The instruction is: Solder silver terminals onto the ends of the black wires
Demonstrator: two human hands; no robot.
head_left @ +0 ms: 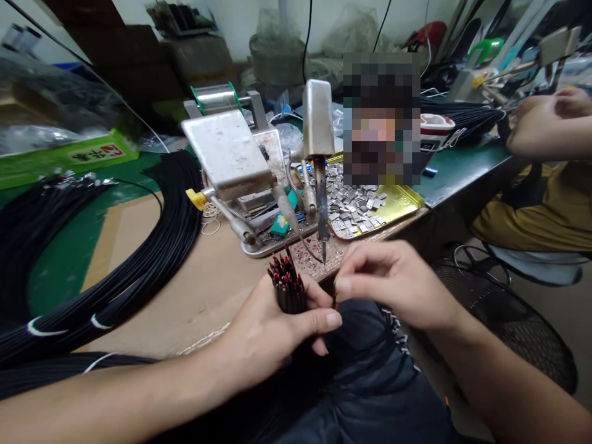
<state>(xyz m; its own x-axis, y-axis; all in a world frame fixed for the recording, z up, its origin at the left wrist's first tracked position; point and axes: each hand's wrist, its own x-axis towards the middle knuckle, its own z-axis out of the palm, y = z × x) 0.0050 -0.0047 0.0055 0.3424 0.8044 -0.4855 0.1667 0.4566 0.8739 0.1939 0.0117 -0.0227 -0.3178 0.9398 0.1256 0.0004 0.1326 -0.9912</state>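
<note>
Hands are both gripping: the left hand [276, 327] is closed around an upright bundle of thin, black, red-tipped cables [289, 290], and the right hand [393, 280] pinches a single black cable [334, 300] just beside it. Beyond them, a dark-shafted soldering iron [322, 206] points down near a yellow tray [407, 200] of small silver metal plates [354, 213]. Leftward, looped black cables [178, 216] lie across brown cardboard [185, 296] on the green worktop [53, 271].

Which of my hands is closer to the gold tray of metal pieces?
Right. Your right hand is just in front of the gold tray; your left hand, around the wire bundle, is farther off, leftward.
</note>
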